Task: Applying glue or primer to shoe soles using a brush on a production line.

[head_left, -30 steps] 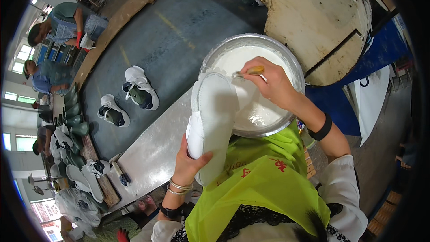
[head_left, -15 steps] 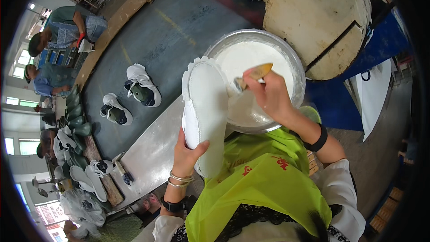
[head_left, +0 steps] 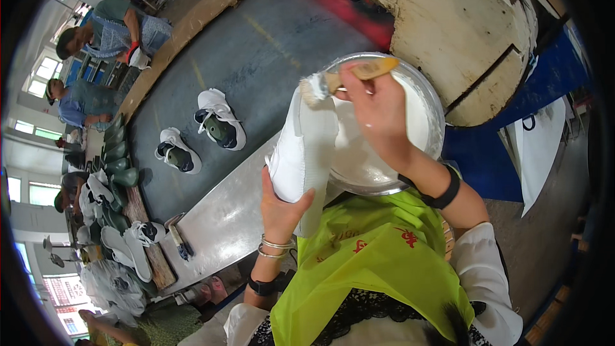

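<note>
A white shoe upper (head_left: 301, 154) is gripped in my left hand (head_left: 283, 208), its thumb pressed on the near end and its pale underside partly facing me. My right hand (head_left: 381, 112) is closed around the wooden handle of a paintbrush (head_left: 318, 88). The bristles carry thick white paste and touch the far end of the shoe upper. Under my right hand stands a round metal basin (head_left: 438, 106) with white liquid (head_left: 359, 154) in it.
Two white shoes, one (head_left: 220, 118) farther and one (head_left: 178, 150) nearer, sit on the dark belt (head_left: 256, 38). Green shoe lasts (head_left: 116, 166) and white soles (head_left: 138, 256) line the left edge. A tool (head_left: 179, 237) lies on the metal ledge (head_left: 218, 218). Co-workers (head_left: 115, 32) stand across the belt.
The brush has moved from above the basin to the far end of the shoe upper, up and left. My left hand has rolled the shoe upper so more of its side shows.
</note>
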Demonstrator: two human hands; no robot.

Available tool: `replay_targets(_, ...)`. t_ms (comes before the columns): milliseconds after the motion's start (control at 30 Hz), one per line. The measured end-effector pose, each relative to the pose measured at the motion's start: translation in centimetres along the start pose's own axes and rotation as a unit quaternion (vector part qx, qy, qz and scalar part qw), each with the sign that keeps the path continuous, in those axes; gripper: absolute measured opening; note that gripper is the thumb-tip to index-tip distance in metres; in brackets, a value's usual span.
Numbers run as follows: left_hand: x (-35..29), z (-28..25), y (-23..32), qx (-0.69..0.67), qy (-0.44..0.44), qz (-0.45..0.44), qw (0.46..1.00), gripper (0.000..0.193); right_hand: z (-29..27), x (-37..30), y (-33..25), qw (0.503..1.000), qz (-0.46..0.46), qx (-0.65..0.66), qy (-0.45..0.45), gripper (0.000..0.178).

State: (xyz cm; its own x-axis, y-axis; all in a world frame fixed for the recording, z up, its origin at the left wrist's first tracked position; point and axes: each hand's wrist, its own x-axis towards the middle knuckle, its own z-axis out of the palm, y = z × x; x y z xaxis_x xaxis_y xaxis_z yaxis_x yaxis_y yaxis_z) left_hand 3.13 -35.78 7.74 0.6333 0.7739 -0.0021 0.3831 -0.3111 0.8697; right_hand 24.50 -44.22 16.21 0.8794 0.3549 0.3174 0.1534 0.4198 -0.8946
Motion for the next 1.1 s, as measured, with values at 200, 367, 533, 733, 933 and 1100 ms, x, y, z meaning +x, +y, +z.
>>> replay_targets(200, 0.2, 0.3, 0.0, 0.093, 0.029, 0.034, 0.995, 0.106, -0.2, -4.0, -0.4, 0.988, 0.090, -0.124, -0.037, 0.021)
replay_targets(367, 0.1, -0.1, 0.8, 0.121, 0.024, 0.050, 0.991, 0.106, 0.0, -1.8, 0.0, 0.992, 0.035, -0.120, -0.018, 0.022)
replay_targets(533, -0.2, -0.1, 0.7, 0.108, 0.009, 0.032, 0.994, 0.105, 0.6, 0.7, 0.8, 0.987, 0.014, -0.158, 0.009, 0.022)
replay_targets(733, 0.4, -0.1, 0.4, 0.112, 0.007, 0.038, 0.993, 0.104, -1.0, -3.7, -0.2, 0.980, 0.034, -0.169, -0.094, 0.020)
replay_targets(933, 0.6, -0.7, 0.7, -0.021, -0.031, -0.022, 0.999, 0.097, -1.5, 0.5, -0.5, 0.967, 0.045, -0.221, -0.120, 0.015)
replay_targets(1100, 0.5, -1.0, 2.2, -0.141, -0.113, -0.078, 0.980, 0.093, -0.5, 0.6, 0.9, 0.978, -0.071, -0.143, -0.137, 0.008)
